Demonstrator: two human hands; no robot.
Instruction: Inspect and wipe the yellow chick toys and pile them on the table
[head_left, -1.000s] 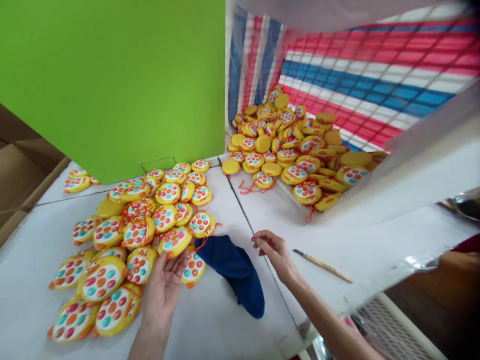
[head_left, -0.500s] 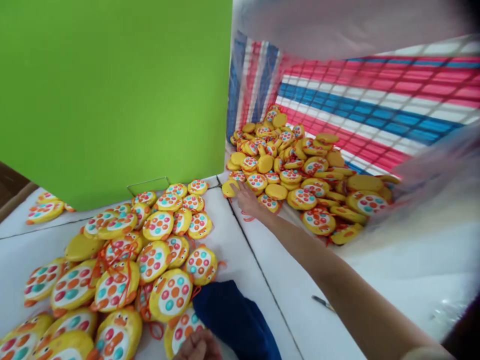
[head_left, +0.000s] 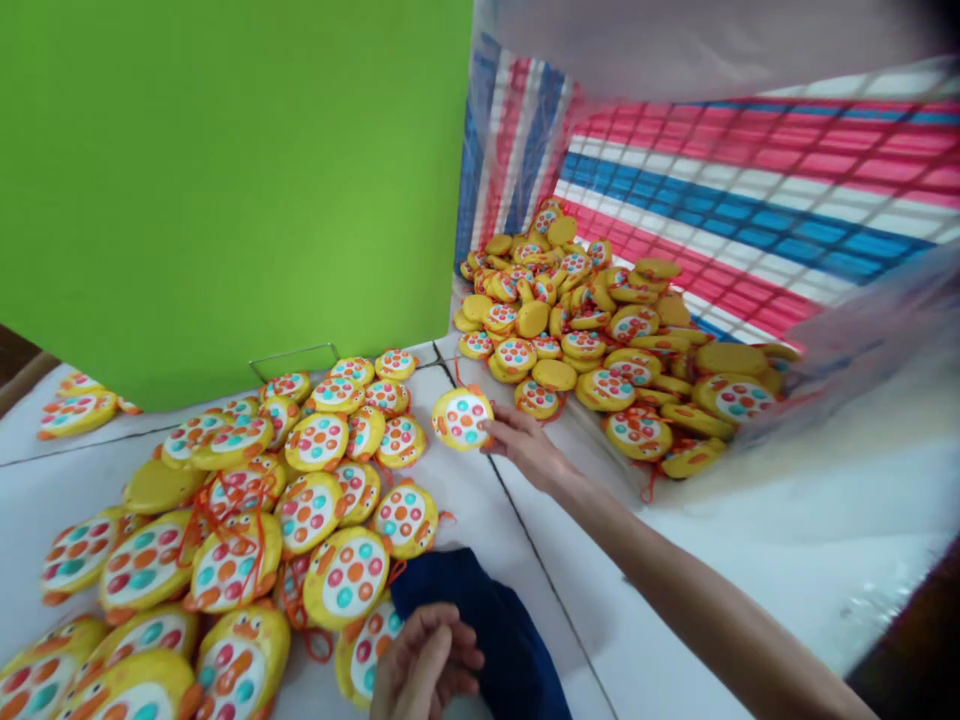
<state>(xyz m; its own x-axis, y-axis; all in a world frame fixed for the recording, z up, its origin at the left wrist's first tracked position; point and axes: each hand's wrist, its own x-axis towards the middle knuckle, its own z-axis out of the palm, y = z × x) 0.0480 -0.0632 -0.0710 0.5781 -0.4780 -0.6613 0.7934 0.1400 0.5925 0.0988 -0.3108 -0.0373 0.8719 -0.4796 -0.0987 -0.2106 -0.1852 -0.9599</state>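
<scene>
Yellow round dotted toy (head_left: 462,418) pinched in right hand (head_left: 525,447) between bag heap (head_left: 600,330) and sorted pile (head_left: 300,490); left hand (head_left: 427,665) curled closed on blue cloth (head_left: 502,650), grip empty; most of heap left

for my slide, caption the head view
Right hand holds a yellow dotted toy between two toy piles.

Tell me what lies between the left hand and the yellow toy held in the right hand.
In the head view, a blue cloth lies just beyond the left hand; past it, bare white tabletop runs up to the yellow dotted toy in the right hand.
</scene>
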